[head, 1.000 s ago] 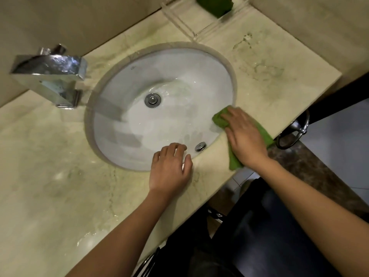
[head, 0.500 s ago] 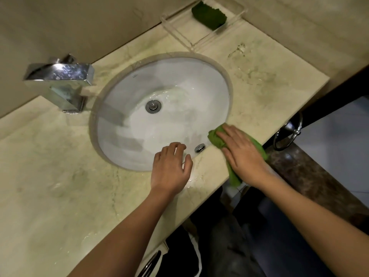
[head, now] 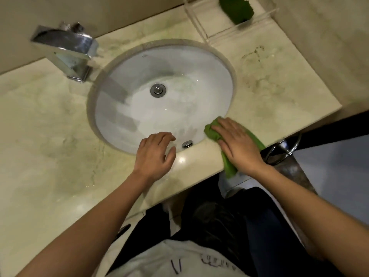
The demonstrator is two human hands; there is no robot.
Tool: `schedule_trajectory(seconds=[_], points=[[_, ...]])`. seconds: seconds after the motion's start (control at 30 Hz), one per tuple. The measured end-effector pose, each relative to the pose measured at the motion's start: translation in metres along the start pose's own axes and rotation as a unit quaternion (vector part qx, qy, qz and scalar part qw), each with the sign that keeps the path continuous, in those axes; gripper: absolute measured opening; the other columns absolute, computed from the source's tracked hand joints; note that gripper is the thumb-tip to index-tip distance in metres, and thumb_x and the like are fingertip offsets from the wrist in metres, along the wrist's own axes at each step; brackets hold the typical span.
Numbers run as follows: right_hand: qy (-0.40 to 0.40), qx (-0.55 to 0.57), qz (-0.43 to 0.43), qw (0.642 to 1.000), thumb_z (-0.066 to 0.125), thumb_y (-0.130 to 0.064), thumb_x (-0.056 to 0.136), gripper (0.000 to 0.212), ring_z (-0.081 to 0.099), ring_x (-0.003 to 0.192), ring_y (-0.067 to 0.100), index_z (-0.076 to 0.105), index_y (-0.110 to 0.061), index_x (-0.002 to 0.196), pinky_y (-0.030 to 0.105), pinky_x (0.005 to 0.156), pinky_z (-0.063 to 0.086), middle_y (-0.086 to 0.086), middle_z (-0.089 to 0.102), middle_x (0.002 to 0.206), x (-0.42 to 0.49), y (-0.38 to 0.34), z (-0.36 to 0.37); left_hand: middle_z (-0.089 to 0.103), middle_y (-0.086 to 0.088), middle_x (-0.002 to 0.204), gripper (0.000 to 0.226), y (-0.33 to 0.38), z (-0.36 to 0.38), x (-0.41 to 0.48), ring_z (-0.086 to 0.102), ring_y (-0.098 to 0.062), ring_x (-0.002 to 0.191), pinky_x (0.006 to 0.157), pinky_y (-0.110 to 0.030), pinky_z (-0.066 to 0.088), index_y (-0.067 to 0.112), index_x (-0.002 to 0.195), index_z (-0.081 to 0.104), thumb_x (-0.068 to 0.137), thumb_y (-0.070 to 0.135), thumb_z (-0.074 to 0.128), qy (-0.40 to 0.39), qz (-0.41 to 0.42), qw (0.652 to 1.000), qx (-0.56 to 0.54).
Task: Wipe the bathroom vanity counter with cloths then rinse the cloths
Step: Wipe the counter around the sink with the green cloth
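Observation:
A beige marble vanity counter (head: 50,136) holds a white oval sink (head: 169,72). My right hand (head: 237,144) lies flat on a green cloth (head: 212,130), pressing it onto the counter's front strip just right of the sink rim. Part of the cloth hangs over the front edge. My left hand (head: 154,154) rests on the counter at the sink's front rim, fingers loosely curled over the edge, holding nothing. A second, darker green cloth (head: 236,9) lies in a clear tray (head: 201,27) at the back right.
A chrome faucet (head: 67,48) stands at the back left. The drain (head: 158,90) and an overflow cap (head: 187,144) are in the basin. A chrome towel ring (head: 279,154) hangs below the counter's right front edge. Walls close the back and right side.
My right hand has slid the green cloth a little along the front strip by the sink rim. My left hand stays at the front rim. The camera has shifted.

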State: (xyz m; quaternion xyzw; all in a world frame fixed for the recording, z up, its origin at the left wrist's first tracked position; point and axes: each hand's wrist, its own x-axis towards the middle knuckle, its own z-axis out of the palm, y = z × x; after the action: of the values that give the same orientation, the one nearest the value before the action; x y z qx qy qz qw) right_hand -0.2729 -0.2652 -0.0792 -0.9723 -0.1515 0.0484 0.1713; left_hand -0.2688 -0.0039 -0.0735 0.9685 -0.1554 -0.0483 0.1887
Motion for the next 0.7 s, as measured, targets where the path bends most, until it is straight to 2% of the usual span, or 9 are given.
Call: schedule_trajectory(seconds=[0.1,0.3,0.33,0.43,0.47,0.53,0.6,0.63,0.7], points=[[-0.037,-0.006,-0.078,0.996,0.033,-0.033,0.098,0.044,0.03,0.136,0.024,0.041,-0.016,0.138,0.037,0.113,0.022,0.007,0.036,0.147,0.004,0.036,-0.016,0.059,0.003,0.123,0.04,0.037,0.007,0.019,0.053,-0.02,0.11,0.089,-0.034,0.038,0.02,0.115,0.059,0.086,0.038,0.037,0.012,-0.036,0.999,-0.024],[0.049,0.025,0.072,0.996,0.036,-0.028,0.097,0.043,0.03,0.137,0.028,0.042,-0.013,0.136,0.043,0.113,0.023,0.009,0.037,0.147,0.044,0.071,-0.034,0.058,0.0,0.123,0.043,0.099,0.035,0.061,0.055,-0.024,0.106,0.084,-0.037,0.042,0.015,0.118,0.057,0.09,0.036,0.032,-0.006,-0.089,0.996,-0.031],[0.036,0.026,0.06,0.997,0.037,-0.028,0.097,0.042,0.029,0.138,0.027,0.04,-0.014,0.137,0.044,0.113,0.023,0.008,0.036,0.148,0.043,0.067,-0.031,0.058,-0.001,0.123,0.043,0.1,0.038,0.062,0.055,-0.024,0.106,0.084,-0.037,0.042,0.014,0.118,0.056,0.09,0.036,0.032,-0.009,-0.095,0.995,-0.024],[-0.032,0.012,-0.086,0.996,0.036,-0.031,0.097,0.042,0.03,0.137,0.026,0.041,-0.017,0.136,0.044,0.11,0.029,0.005,0.037,0.147,0.015,0.079,-0.033,0.057,-0.002,0.126,0.043,0.1,0.038,0.059,0.054,-0.024,0.11,0.087,-0.038,0.041,0.015,0.119,0.056,0.09,0.036,0.031,-0.018,-0.105,0.994,-0.02],[-0.044,0.009,-0.097,0.994,0.035,-0.032,0.096,0.043,0.03,0.136,0.027,0.041,-0.018,0.135,0.045,0.109,0.03,0.005,0.037,0.147,0.013,0.095,-0.04,0.056,-0.002,0.126,0.044,0.1,0.038,0.06,0.053,-0.024,0.111,0.088,-0.037,0.041,0.015,0.12,0.055,0.091,0.035,0.03,-0.021,-0.102,0.994,-0.017],[-0.023,0.012,-0.017,1.0,0.032,-0.034,0.095,0.045,0.029,0.137,0.028,0.039,-0.019,0.137,0.048,0.11,0.028,0.006,0.035,0.148,0.027,0.122,-0.051,0.056,-0.001,0.127,0.044,0.101,0.038,0.064,0.053,-0.023,0.112,0.089,-0.037,0.04,0.015,0.12,0.055,0.091,0.034,0.03,-0.022,-0.102,0.994,-0.019],[0.039,0.017,0.075,0.996,0.03,-0.032,0.096,0.045,0.03,0.136,0.03,0.039,-0.014,0.137,0.045,0.112,0.024,0.009,0.036,0.147,0.047,0.12,-0.052,0.056,-0.001,0.126,0.043,0.102,0.039,0.064,0.053,-0.023,0.111,0.088,-0.037,0.04,0.014,0.119,0.056,0.09,0.034,0.031,-0.022,-0.109,0.994,-0.019],[0.059,0.024,0.086,0.994,0.032,-0.03,0.096,0.044,0.03,0.136,0.03,0.04,-0.012,0.136,0.044,0.112,0.023,0.01,0.037,0.146,0.053,0.108,-0.047,0.056,-0.001,0.126,0.042,0.102,0.039,0.063,0.053,-0.023,0.11,0.088,-0.037,0.04,0.014,0.119,0.056,0.09,0.033,0.031,-0.02,-0.108,0.994,-0.017],[0.032,0.026,0.025,0.999,0.036,-0.028,0.096,0.043,0.031,0.136,0.029,0.04,-0.013,0.136,0.044,0.112,0.025,0.009,0.038,0.146,0.044,0.082,-0.034,0.057,-0.001,0.124,0.041,0.101,0.038,0.063,0.054,-0.023,0.108,0.087,-0.037,0.041,0.014,0.118,0.056,0.09,0.032,0.032,-0.023,-0.107,0.994,-0.02]])
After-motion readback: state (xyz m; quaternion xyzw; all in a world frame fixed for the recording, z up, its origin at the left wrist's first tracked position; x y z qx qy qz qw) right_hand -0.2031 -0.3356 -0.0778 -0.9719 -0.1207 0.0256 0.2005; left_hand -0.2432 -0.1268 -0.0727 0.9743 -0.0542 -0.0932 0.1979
